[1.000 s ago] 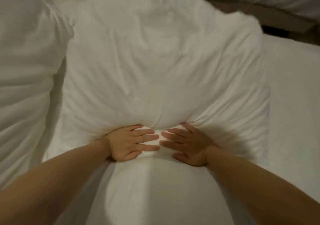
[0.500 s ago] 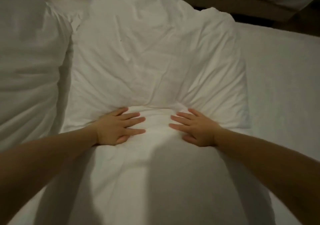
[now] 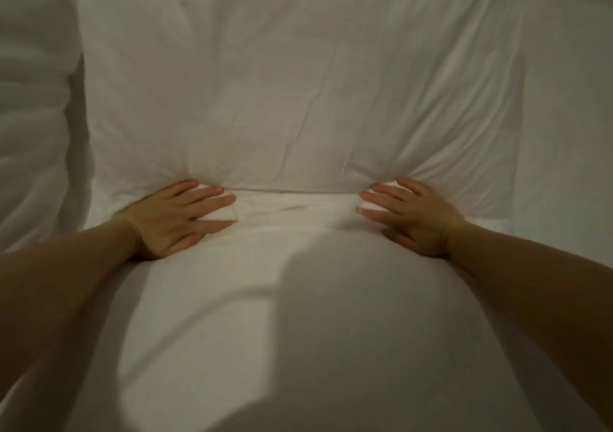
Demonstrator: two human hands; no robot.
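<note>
Currently we press left hand point(image 3: 175, 220) and right hand point(image 3: 416, 217), fingers spread flat, on the duvet point(image 3: 298, 315) at its top edge against the pillow point(image 3: 298, 83); middle looks smoothed, outer stretches judged not yet done.

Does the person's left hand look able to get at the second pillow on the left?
Probably yes. The left hand lies flat on the sheet, holding nothing, and only bare bedding separates it from the second pillow beside it.
</note>
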